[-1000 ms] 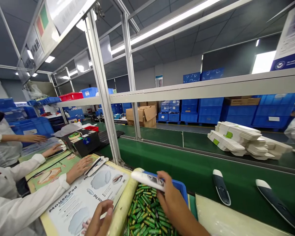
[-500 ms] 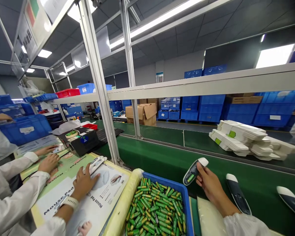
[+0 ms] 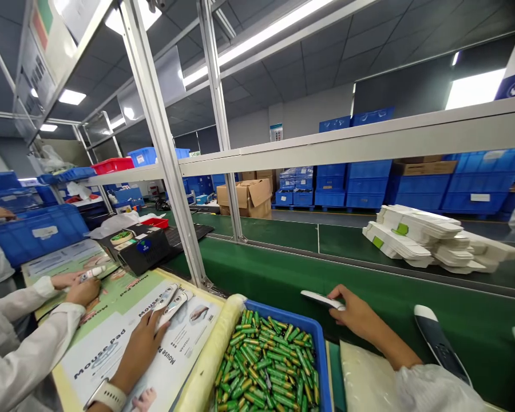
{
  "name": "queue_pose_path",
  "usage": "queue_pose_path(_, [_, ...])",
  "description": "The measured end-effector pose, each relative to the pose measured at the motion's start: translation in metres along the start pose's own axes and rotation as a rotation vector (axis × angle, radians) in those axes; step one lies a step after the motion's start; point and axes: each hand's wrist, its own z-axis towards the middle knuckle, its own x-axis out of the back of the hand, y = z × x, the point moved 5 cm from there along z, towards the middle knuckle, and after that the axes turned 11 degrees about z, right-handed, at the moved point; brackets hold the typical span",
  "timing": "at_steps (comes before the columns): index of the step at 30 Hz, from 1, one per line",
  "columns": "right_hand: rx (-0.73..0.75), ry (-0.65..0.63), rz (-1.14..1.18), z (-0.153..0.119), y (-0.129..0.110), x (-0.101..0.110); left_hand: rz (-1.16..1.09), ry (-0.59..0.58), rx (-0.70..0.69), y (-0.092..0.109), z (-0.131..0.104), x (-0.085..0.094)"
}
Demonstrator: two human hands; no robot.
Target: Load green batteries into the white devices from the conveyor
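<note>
My right hand (image 3: 354,312) pinches one end of a slim handheld device (image 3: 320,298) over the green conveyor belt. The device is seen nearly edge-on, its pale side up; its battery bay is hidden. My left hand (image 3: 142,343), with a white watch band at the wrist, lies over the printed mouse pad sheet (image 3: 111,355). Its fingers close round the lower end of a white handheld device (image 3: 175,303). Beside that lies a second white device (image 3: 165,296). Between my hands stands a blue bin (image 3: 324,366) full of green-and-gold batteries (image 3: 268,360).
A dark handheld device with a white tip (image 3: 440,343) lies on the belt (image 3: 381,286) at right. Flattened white boxes (image 3: 424,240) are stacked behind. A metal post (image 3: 165,137) rises near my left hand. A co-worker's hands (image 3: 79,289) hold a white device at far left.
My right hand has turned its device from showing the open bay with a battery to edge-on, moving slightly left. My left hand has shifted lower; two white devices now show there. Belt devices shifted right.
</note>
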Motion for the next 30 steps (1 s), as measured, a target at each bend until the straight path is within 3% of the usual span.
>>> queue_pose_path(4, [-0.03,-0.067,-0.572,-0.014,-0.014,0.001,-0.052,-0.034,-0.024,0.007,-0.036,-0.003])
queue_pose_path(7, [0.063,-0.115,-0.658,-0.034,-0.052,-0.012,-0.076,-0.051,-0.028,0.014,-0.065,-0.004])
queue_pose_path(11, [0.412,-0.035,-0.354,-0.079,-0.109,-0.069,-0.112,-0.054,-0.075,0.025,-0.094,-0.002])
queue_pose_path(14, [0.543,-0.119,-0.406,-0.109,-0.112,-0.131,-0.118,-0.039,-0.095,0.031,-0.102,0.002])
queue_pose_path(16, [0.606,-0.201,-0.507,-0.116,-0.103,-0.154,-0.119,-0.037,-0.092,0.033,-0.103,0.003])
queue_pose_path(18, [0.595,-0.182,-0.474,-0.109,-0.095,-0.147,-0.129,-0.048,-0.085,0.033,-0.102,0.004])
queue_pose_path(22, [0.387,-0.048,-0.067,-0.083,-0.092,-0.084,-0.156,-0.057,-0.077,0.03,-0.102,0.001])
queue_pose_path(25, [0.353,0.069,0.205,-0.082,-0.102,-0.061,-0.17,-0.029,-0.078,0.029,-0.104,0.0])
queue_pose_path(28, [0.405,0.202,0.211,-0.095,-0.109,-0.077,-0.168,-0.036,-0.083,0.029,-0.104,0.0])
queue_pose_path(30, [0.532,0.144,0.016,-0.105,-0.114,-0.107,-0.15,-0.046,-0.09,0.031,-0.104,0.002])
